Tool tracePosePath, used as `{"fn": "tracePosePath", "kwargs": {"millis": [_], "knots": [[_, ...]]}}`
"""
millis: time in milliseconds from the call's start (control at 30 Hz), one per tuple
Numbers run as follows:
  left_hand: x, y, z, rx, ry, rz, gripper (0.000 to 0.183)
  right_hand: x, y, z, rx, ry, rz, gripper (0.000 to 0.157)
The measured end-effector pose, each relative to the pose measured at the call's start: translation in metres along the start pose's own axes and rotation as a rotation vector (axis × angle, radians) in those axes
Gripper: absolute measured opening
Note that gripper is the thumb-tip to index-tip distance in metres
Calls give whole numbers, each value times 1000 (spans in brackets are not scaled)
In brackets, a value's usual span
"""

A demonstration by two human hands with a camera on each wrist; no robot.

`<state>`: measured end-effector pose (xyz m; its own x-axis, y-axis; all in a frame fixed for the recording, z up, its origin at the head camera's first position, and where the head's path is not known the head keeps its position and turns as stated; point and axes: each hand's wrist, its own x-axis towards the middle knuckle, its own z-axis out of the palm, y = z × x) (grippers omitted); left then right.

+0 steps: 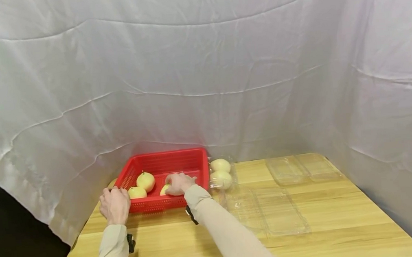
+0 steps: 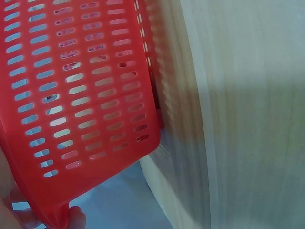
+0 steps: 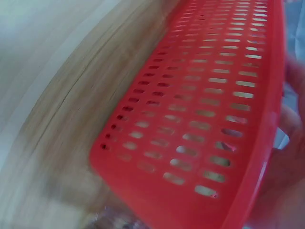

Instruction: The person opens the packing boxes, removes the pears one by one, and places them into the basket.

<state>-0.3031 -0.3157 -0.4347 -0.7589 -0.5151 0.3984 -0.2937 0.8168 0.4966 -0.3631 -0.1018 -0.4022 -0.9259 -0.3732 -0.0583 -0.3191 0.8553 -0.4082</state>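
A red perforated plastic basket [image 1: 173, 201] stands on the table, seen from outside in both wrist views. My left hand [image 1: 115, 204] grips its near left corner, fingers [image 2: 28, 217] curled round the rim. Inside the basket, my right hand [image 1: 178, 184] holds a round pale yellow pear [image 1: 164, 190], partly hidden by the hand. To its left lie another pear [image 1: 146, 182] with a stem and a third pear [image 1: 137, 192] by the near wall. The right wrist view shows my right hand [image 3: 283, 176] blurred behind the rim, without the pear.
Right beside the basket, a clear plastic clamshell box [image 1: 234, 171] holds two pears [image 1: 221, 173]. An open clear clamshell [image 1: 277, 212] lies in front of it, another clear clamshell [image 1: 305, 169] at the back right. A pale curtain [image 1: 227, 114] hangs behind the table [image 1: 172, 245].
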Motion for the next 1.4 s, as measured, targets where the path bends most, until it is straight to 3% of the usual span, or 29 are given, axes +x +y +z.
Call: {"fn": "tracePosePath", "kwargs": {"millis": [200,500,633,867,1133,1233,1400], "knots": [[0,-4,-1,21,-6,-4,39,-5,-1,7,-37,-99,2,42],[2,-6,-4,8,-19,8,38,-15,-2,1,-62,-127,-42,50],[2,-5,-5,10,-19,3,39,-19,-1,-8,-78,-141,-67,51],[4,-3,-8,15,-4,-1,40,-22,-1,-29,-166,-216,-205,54],[3,-5,-10,44,-39,-1,40,-34,0,-48,-238,-288,-200,55],[3,-5,-10,64,-2,38,37,-39,0,-53,-260,-290,-214,53],[3,-4,-10,155,48,168,28,-46,7,-58,-304,-308,-266,50]]}}
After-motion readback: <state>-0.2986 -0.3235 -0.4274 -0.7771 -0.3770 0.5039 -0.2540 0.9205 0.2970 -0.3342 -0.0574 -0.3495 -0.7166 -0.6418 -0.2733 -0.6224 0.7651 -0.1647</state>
